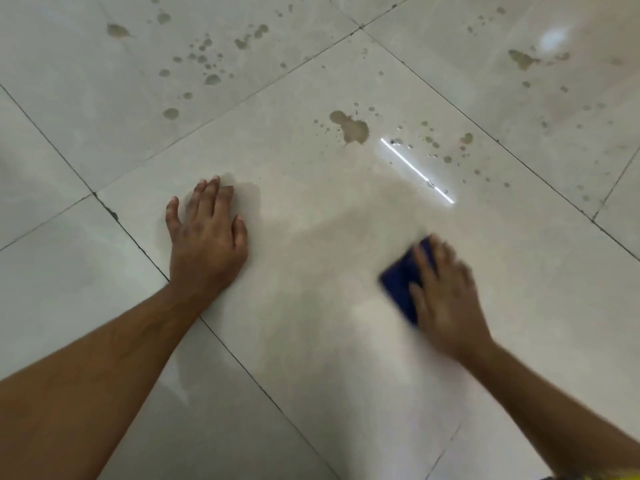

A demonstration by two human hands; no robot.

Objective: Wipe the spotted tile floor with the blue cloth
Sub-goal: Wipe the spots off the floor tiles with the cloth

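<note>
- I see an indoor room, likely a home, though nothing settles which.
- Glossy pale tile floor (pixel 322 341) with dark grout lines (pixel 138 244) fills my view.
- A tube light's reflection (pixel 417 170) suggests ceiling lighting.

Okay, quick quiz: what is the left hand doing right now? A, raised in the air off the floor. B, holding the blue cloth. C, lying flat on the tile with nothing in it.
C: the left hand lies flat on the tile floor, while the blue cloth is under the right hand.

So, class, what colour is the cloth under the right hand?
Dark blue cloth, seen in the head view.
</note>
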